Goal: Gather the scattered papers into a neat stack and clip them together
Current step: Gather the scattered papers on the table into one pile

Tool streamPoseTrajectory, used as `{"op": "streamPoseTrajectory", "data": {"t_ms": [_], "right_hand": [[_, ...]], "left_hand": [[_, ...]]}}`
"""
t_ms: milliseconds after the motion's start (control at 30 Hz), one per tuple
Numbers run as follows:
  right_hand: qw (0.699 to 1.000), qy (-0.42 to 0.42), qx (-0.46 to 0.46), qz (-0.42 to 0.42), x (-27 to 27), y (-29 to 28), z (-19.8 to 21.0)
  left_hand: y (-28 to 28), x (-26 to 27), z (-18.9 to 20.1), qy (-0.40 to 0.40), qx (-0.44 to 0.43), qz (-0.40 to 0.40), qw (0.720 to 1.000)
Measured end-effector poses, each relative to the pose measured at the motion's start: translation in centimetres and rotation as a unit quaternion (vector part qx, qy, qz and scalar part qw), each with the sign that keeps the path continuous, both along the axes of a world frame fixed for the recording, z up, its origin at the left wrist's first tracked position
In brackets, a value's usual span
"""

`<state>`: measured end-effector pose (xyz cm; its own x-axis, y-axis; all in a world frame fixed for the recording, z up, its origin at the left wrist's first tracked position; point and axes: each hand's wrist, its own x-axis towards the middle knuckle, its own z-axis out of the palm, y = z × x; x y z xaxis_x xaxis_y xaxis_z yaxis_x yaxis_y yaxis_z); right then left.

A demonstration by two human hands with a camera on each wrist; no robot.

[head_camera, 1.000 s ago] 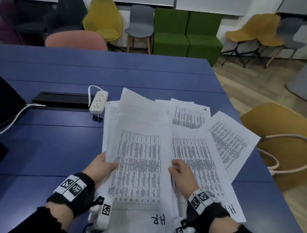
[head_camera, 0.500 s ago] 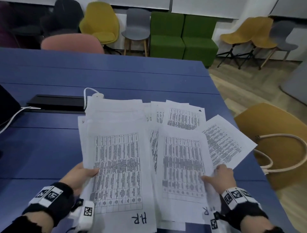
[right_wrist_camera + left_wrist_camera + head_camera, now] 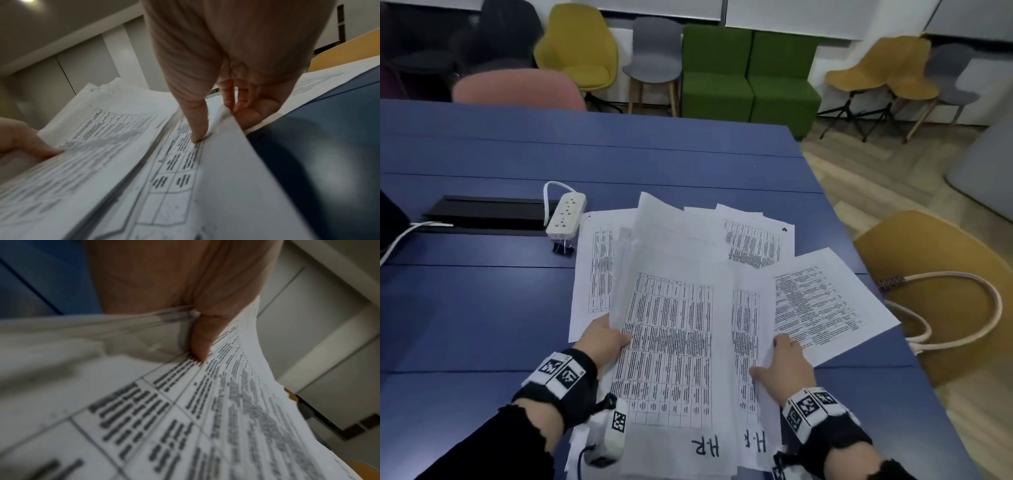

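Observation:
Printed white sheets lie fanned over the blue table (image 3: 482, 308). My left hand (image 3: 604, 342) grips a lifted bundle of sheets (image 3: 671, 325) by its left edge, thumb on top (image 3: 202, 340). My right hand (image 3: 782, 363) pinches the right edge of a sheet marked H.R (image 3: 748, 325), thumb on the print (image 3: 197, 129) and fingers (image 3: 246, 113) under it. That sheet is partly tucked under the bundle. Loose sheets lie at the right (image 3: 825, 308), at the back (image 3: 753, 240) and at the left (image 3: 595, 274). A black binder clip (image 3: 563, 247) sits by the power strip.
A white power strip (image 3: 566, 219) and a black cable tray (image 3: 482, 214) lie left of the papers. The table's right edge runs close to the loose sheets; beyond it stands a yellow chair (image 3: 928, 246) holding a bag with white handles (image 3: 989, 301).
The left hand's bundle swung left over the power strip, then came back right over the H.R sheet. The right hand moved from the middle of the papers to that sheet's right edge.

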<state>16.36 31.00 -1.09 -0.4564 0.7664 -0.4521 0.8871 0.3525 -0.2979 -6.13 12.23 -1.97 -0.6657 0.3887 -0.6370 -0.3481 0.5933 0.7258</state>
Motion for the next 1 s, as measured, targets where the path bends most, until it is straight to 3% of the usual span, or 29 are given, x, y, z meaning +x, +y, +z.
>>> {"op": "streamPoseTrajectory", "data": {"t_ms": [100,267,433,800,1000], "right_hand": [[1.0,0.019,-0.014,-0.011,-0.3,-0.4,-0.2],[0.995,0.074,-0.046,-0.046,-0.9,-1.6,-0.6],[0.99,0.099,-0.082,-0.062,-1.7,-2.0,-1.2],[0.977,0.147,-0.111,-0.109,-2.0,-2.0,-2.0],[0.974,0.161,-0.105,-0.117,-2.5,-2.9,-2.4]], "left_hand": [[0.6,0.2,0.3,0.024,-0.004,0.008,1.0],[1.0,0.3,1.3,-0.023,0.0,0.004,1.0],[0.8,-0.1,1.2,-0.016,-0.017,-0.014,1.0],[0.2,1.7,2.2,0.082,-0.008,-0.033,0.996],[0.0,1.8,2.1,0.044,0.009,-0.036,0.998]]}}
